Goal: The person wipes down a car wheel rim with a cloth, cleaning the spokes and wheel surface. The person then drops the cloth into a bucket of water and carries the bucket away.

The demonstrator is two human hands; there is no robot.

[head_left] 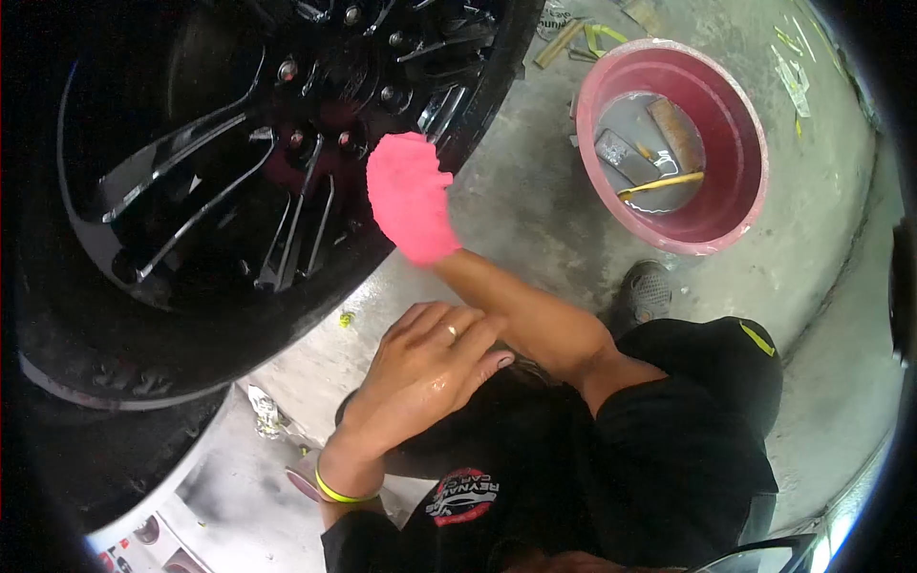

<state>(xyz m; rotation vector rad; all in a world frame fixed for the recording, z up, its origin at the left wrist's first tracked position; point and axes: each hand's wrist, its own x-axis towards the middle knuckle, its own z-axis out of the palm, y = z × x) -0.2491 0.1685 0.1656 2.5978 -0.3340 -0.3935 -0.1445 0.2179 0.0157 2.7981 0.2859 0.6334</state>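
Observation:
A pink glove or cloth covering (409, 196) wraps my right hand (413, 205) up to the wrist. That hand lies against the spokes near the edge of a black wheel (215, 162), and its fingers are hidden. My left hand (425, 368) is below it, back up, beside my right forearm. Its fingers are loosely bent, the thumb stands apart, and nothing shows in it. A ring is on one finger and a yellow band (344, 494) on the wrist. Lug nuts (287, 70) sit around the wheel's middle.
A pink basin (750, 162) on the concrete floor (535, 191) holds cloudy water, a grey block, a brownish block and a yellow strip. Tape scraps (798, 86) and a green bit (347, 319) lie on the floor. My shoe (650, 291) is below the basin.

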